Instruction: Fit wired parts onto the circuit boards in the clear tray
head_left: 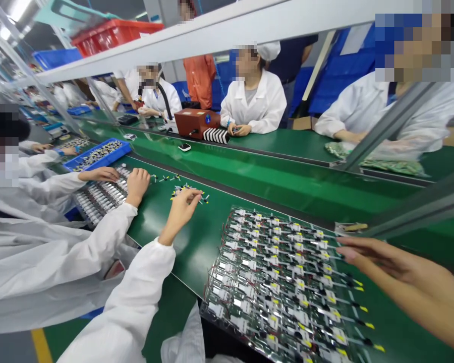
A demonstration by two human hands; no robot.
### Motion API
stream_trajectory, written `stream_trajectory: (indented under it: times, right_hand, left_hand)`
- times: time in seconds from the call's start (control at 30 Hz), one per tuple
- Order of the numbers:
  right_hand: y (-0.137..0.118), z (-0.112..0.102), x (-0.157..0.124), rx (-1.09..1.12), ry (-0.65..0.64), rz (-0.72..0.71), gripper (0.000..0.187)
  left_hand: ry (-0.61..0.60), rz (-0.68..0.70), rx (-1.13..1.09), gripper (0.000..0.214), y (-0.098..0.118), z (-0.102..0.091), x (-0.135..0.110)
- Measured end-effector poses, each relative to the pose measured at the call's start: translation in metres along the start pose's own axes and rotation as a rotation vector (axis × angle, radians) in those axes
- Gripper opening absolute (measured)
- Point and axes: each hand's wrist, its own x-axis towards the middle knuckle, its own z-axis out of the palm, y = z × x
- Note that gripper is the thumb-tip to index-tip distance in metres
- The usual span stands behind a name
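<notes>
My left hand reaches out of a white sleeve, its fingertips at a small pile of wired parts with yellow and black ends on the green conveyor belt. Whether those fingers hold a part is hard to tell. My right hand lies flat-fingered and holding nothing at the right edge of a large array of wired circuit boards. A co-worker's two hands rest beside rows of silver cylindrical cells, left of my left hand.
A blue tray of cells sits on the belt beyond the co-worker's hands. Across a dark divider, a reddish-brown box device stands on a second green belt among seated co-workers. An overhead white shelf and grey metal rails cross the view.
</notes>
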Motion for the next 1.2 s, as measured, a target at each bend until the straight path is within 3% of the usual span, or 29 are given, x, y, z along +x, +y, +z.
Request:
stream_trajectory:
  times: [0.1,0.17,0.23,0.3,0.43,0.63,0.77,0.93,1.07,1.2]
  right_hand:
    - [-0.048,0.014,-0.003,0.165,-0.203,0.016,0.044]
    - [-0.078,0.030,-0.006,0.208,-0.268,-0.023,0.042]
    - [-0.099,0.047,-0.009,0.247,-0.289,-0.068,0.039]
    - [-0.112,0.062,-0.011,0.296,-0.295,-0.101,0.030]
    - [-0.118,0.081,-0.014,0.382,-0.300,-0.145,0.015]
    - [-0.116,0.083,-0.015,0.395,-0.283,-0.170,0.017]
    - [-0.107,0.081,-0.014,0.375,-0.240,-0.152,0.016]
    - [-0.087,0.080,-0.012,0.323,-0.220,-0.095,0.012]
    - [-0.080,0.084,-0.013,0.270,-0.262,-0.092,0.015]
    - [-0.080,0.088,-0.014,0.198,-0.301,-0.114,0.023]
  left_hand:
    - [-0.201,0.061,-0.235,0.015,0.062,0.008,-0.031]
    - [-0.307,0.021,-0.338,0.014,0.100,0.014,-0.054]
    - [-0.332,-0.108,-0.492,0.017,0.124,0.021,-0.074]
    - [-0.310,-0.259,-0.619,0.022,0.132,0.027,-0.088]
    - [-0.235,-0.405,-0.707,0.029,0.121,0.032,-0.107]
    - [-0.279,-0.304,-0.616,0.025,0.102,0.016,-0.128]
    - [-0.324,-0.024,-0.199,0.020,0.070,-0.002,-0.127]
    - [-0.669,0.415,0.343,0.032,0.027,0.002,-0.107]
    - [-0.766,0.625,0.521,0.031,0.027,0.022,-0.090]
    - [-0.800,0.808,0.536,0.031,0.036,0.032,-0.075]
